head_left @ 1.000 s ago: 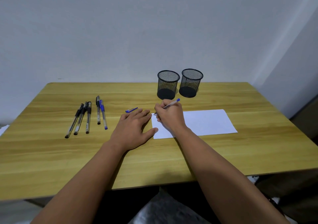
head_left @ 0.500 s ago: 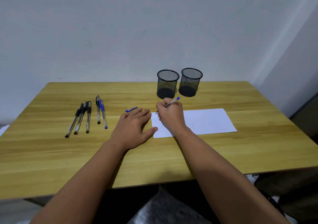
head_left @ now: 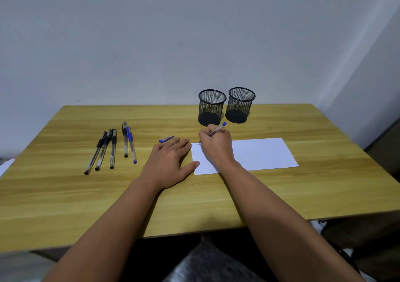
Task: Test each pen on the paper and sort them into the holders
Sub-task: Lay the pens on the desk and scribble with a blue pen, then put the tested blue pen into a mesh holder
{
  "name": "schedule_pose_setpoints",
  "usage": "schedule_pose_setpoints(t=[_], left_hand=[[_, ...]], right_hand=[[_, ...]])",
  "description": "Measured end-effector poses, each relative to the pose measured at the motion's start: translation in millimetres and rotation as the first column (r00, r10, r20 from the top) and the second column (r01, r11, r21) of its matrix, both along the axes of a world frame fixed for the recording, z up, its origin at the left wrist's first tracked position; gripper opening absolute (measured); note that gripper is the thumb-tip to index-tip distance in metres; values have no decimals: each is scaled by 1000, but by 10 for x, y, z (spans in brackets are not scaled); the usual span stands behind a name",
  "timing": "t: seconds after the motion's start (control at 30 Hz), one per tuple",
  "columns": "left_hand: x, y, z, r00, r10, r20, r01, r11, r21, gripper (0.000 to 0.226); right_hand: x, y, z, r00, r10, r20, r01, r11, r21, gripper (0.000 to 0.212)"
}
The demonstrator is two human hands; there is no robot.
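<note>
Blue pen [head_left: 217,128] gripped in right hand [head_left: 216,146], tip at paper [head_left: 259,154] near-left corner. Left hand [head_left: 171,162] laid flat, fingers relaxed, beside sheet. Light pressure, short stroke advised; mark to be checked before holders [head_left: 212,106] are chosen.

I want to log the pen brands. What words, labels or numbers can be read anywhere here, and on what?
No text can be read.
Loose pens: a small label on one barrel, too small to read.
Paper: faint marks at its top left corner near the right hand, not legible.
</note>
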State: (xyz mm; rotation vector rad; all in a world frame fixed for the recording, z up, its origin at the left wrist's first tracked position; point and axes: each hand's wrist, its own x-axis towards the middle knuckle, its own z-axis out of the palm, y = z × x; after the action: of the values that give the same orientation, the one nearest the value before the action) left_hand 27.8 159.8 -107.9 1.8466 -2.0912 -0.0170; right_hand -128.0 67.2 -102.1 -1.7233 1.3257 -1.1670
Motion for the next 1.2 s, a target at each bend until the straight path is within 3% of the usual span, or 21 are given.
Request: schedule_pose_setpoints(t=[0.17, 0.3, 0.47, 0.6, 0.73, 0.87, 0.97, 1.07, 1.2], left_hand=[[6, -4, -9, 1000, -1, -14, 1, 1000, -7, 74], [2, 8, 8, 999, 1, -33, -1, 1000, 0, 72], [-6, 17, 26, 999, 6, -37, -6, 1000, 7, 73], [4, 22, 32, 998, 1, -59, -2, 1000, -11, 74], [1, 56, 70, 995, -6, -101, -8, 989, -147, 63], [124, -18, 194, 977, 174, -121, -204, 930, -307, 48], [297, -83, 350, 929, 367, 46, -356, 921, -156, 43], [404, -121, 410, 888, 417, 191, -432, 901, 41, 37], [433, -129, 396, 888, 426, 174, -438, 898, 39, 28]], right_hand=[[5, 13, 16, 997, -21, 75, 19, 999, 27, 48], [-39, -34, 84, 941, -143, 307, 72, 971, 229, 40], [-87, -102, 145, 907, -131, 401, -16, 940, 342, 35], [-48, -38, 205, 901, -53, 431, -105, 937, 334, 41], [-46, 56, 372, 894, -25, 446, -64, 981, 183, 45], [-106, 130, 615, 858, -17, 513, -96, 977, 192, 32], [-167, 127, 746, 842, 11, 539, -190, 942, 277, 34], [-212, 118, 756, 855, -1, 519, -167, 946, 277, 35], [-278, 164, 730, 872, 35, 488, -180, 950, 254, 25]])
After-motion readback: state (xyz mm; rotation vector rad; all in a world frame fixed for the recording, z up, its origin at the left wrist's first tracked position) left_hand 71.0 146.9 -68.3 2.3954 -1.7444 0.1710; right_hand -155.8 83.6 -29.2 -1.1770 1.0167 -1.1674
